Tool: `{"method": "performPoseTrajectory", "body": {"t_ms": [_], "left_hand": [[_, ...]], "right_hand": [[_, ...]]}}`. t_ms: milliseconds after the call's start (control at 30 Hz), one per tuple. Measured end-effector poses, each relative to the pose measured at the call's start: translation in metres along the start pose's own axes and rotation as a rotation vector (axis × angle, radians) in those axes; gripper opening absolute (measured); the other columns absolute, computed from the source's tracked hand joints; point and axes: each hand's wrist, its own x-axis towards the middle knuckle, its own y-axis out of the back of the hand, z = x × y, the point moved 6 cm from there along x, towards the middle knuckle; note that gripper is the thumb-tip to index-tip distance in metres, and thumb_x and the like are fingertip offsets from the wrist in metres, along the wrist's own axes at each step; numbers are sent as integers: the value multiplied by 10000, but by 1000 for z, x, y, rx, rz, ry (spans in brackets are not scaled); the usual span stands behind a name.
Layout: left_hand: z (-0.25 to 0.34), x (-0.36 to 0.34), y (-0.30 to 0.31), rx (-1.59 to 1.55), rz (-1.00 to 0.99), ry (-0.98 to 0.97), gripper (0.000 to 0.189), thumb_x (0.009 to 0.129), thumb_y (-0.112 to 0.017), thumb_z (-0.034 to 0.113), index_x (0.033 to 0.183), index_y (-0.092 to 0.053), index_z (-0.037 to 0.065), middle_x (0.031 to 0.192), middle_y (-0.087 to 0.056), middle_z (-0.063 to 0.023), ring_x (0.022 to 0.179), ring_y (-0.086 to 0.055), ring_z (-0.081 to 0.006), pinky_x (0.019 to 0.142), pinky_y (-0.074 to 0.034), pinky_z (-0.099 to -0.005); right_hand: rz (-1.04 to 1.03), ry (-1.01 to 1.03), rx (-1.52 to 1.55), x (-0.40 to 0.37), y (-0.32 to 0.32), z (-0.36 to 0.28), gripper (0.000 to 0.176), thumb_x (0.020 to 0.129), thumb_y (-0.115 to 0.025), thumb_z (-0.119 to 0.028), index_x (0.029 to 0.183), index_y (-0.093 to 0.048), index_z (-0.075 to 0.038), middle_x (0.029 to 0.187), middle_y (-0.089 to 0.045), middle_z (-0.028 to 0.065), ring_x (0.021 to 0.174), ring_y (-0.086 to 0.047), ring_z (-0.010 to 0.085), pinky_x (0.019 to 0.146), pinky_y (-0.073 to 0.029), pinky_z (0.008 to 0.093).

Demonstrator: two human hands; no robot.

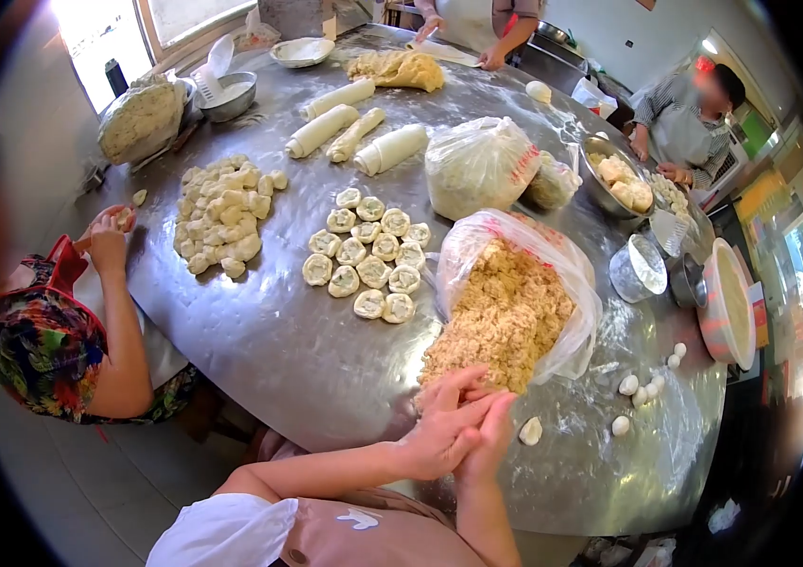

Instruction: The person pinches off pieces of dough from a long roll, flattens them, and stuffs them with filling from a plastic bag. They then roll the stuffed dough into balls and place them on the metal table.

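My left hand [435, 430] and my right hand [487, 439] are pressed together with fingers overlapping, low over the table's near side. Whatever they hold between them is hidden. Just beyond my fingertips, a crumbly yellow-brown filling [505, 317] spills from an open plastic bag [575, 274]. A small flattened dough piece [530, 431] lies to the right of my right hand. Farther right are several white dough balls [628, 386]. Left of the bag, round filled dough pieces [374, 274] sit in a cluster, with pale filling showing on top.
On the metal table [279, 331] are a heap of dough lumps [222, 213], dough rolls [392, 149], a tied bag [477, 170] and a steel bowl [600, 194]. A person [52, 321] works at left; others [694, 123] stand across. A large basin [730, 302] is at right.
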Motion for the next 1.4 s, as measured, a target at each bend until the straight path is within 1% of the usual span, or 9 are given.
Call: {"method": "performPoseTrajectory", "body": {"t_ms": [100, 233, 433, 533, 733, 900, 1100, 1300, 1400], "left_hand": [[9, -7, -4, 38, -66, -85, 678, 1001, -330, 439, 1456, -253, -57, 1506, -105, -288, 1337, -249, -403, 1110, -192, -460], [-17, 12, 7, -189, 49, 198, 662, 1023, -293, 409, 1480, -155, -50, 1508, -169, -268, 1412, -178, -374, 1145, -170, -429], [-22, -4, -31, -615, -177, 548, 498, 1027, -368, 307, 1403, -359, -20, 1372, -437, -169, 1297, -399, -269, 1090, -289, -360], [-9, -2, -37, -532, -193, 471, 434, 1042, -355, 284, 1373, -421, 11, 1353, -463, -100, 1241, -425, -164, 1036, -348, -317], [-26, 11, -32, -553, -26, 598, 365, 1015, -455, 225, 1317, -511, 28, 1191, -594, -66, 1117, -537, -140, 955, -434, -289], [-49, 1, -18, -586, 165, 701, 397, 1004, -507, 288, 776, -657, -1, 708, -648, -45, 664, -570, -84, 641, -479, -249], [-50, 10, 18, -739, 377, 785, 574, 1036, -384, 375, 561, -445, 60, 659, -559, -76, 743, -574, -175, 668, -471, -295], [-19, 12, 10, -1282, 279, 770, 589, 975, -411, 547, 1055, -654, 16, 1078, -655, -128, 1076, -535, -187, 797, -504, -319], [-32, 4, 8, -994, -29, 670, 528, 982, -437, 494, 1199, -591, 38, 1061, -653, -98, 883, -599, -198, 797, -504, -344]], "right_hand": [[77, 96, -19, 11, 21, -5, 462, 1029, -387, -353, 998, -613, 48, 943, -665, 152, 847, -649, 243, 772, -524, 330], [78, 307, -372, 1, 16, -19, 402, 1021, -428, -328, 1148, -555, 32, 1078, -640, 166, 971, -629, 263, 860, -497, 353], [-117, 379, -251, 19, 3, -12, 632, 1033, -247, -454, 1417, -346, 37, 1550, -182, 217, 1444, -166, 292, 1164, -115, 391], [221, 397, -434, 43, 29, -28, 678, 1028, -202, -491, 1433, -324, 38, 1547, -192, 222, 1439, -182, 305, 1163, -123, 397], [-151, 350, 84, 3, -10, -29, 838, 952, -230, -670, 1515, -154, -54, 1556, -199, 100, 1381, -250, 197, 1142, -161, 369], [-148, 315, 129, -4, -12, -32, 799, 982, -233, -602, 1515, -87, -25, 1567, -149, 110, 1436, -144, 221, 1163, -91, 387], [-245, 162, -116, -17, -21, 16, 542, 1019, -441, -299, 1429, -248, -2, 1409, -359, 124, 1264, -386, 170, 1061, -312, 327], [-156, 97, -154, -16, -9, 2, 422, 1045, -343, -368, 1188, -515, -10, 1054, -593, 63, 920, -559, 116, 814, -452, 256], [-363, -133, -293, -16, -1, 20, 509, 1036, -307, -440, 1155, -546, -6, 1030, -596, 66, 878, -554, 109, 768, -441, 242]]}}
